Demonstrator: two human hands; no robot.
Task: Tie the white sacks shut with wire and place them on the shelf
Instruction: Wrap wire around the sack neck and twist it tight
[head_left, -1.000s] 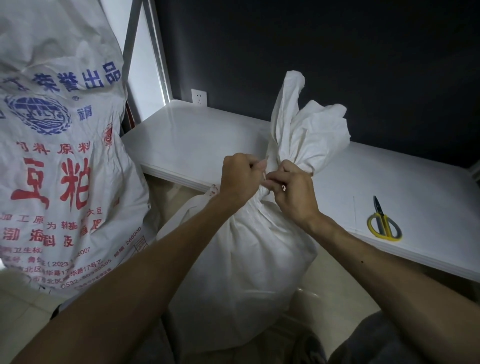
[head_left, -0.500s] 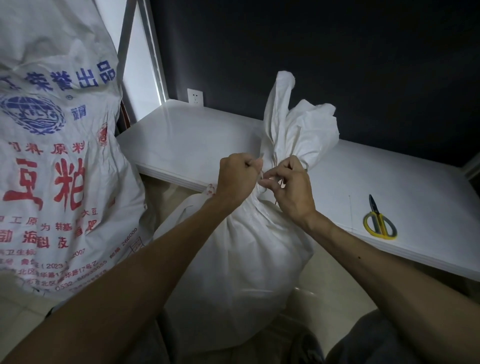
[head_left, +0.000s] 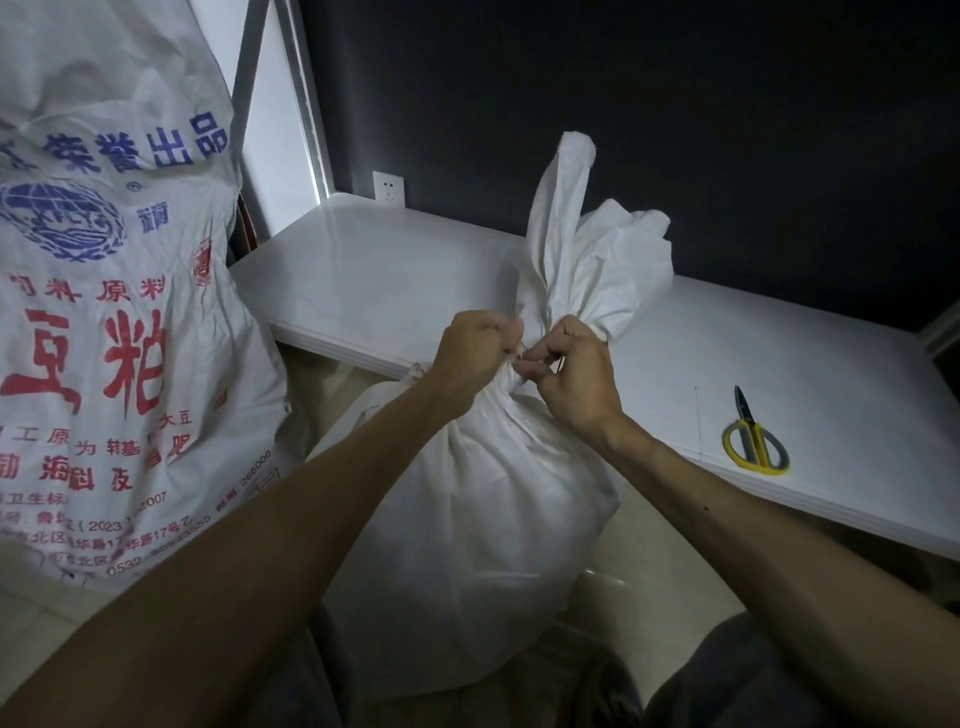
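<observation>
Head camera looks down at a plain white sack (head_left: 467, 545) standing on the floor by the white desk (head_left: 395, 270). Left hand (head_left: 475, 353) and right hand (head_left: 576, 379) pinch thin wire (head_left: 521, 349) at its bunched neck. Yellow scissors (head_left: 756, 441) lie on the desk.

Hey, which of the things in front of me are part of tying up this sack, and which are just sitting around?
In use:
plain white sack
wire at its neck
left hand
right hand
white shelf, for later

Lying about:
yellow-handled scissors on the shelf
printed sack
wall socket
</observation>
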